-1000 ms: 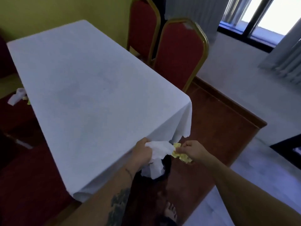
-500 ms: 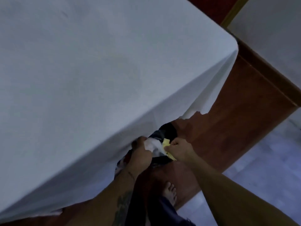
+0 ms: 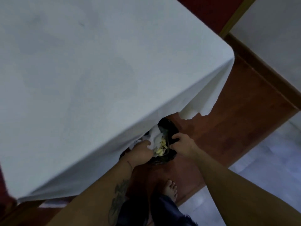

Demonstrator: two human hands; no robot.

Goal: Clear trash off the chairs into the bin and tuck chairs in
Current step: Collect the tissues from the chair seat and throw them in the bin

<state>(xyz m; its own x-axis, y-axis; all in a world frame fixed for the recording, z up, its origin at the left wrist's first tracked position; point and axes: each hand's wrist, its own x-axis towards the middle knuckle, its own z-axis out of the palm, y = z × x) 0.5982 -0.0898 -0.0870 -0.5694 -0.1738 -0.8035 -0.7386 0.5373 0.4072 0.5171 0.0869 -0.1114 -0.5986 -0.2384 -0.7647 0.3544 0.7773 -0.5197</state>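
White tissue (image 3: 155,138) and yellow scraps (image 3: 160,148) sit at the mouth of the black bin (image 3: 169,131), on the floor at the table edge, about 6 o'clock in view. Left hand (image 3: 143,151) still touches the tissue; grip unclear. Right hand (image 3: 182,143) curled on bin rim, 3 o'clock side. Step: dumping trash. Next: let go, withdraw clear of white tablecloth (image 3: 97,70), head for the chairs.

Both hands (image 3: 162,148) reach into the black bin (image 3: 169,128), left gripping white tissue (image 3: 154,136).
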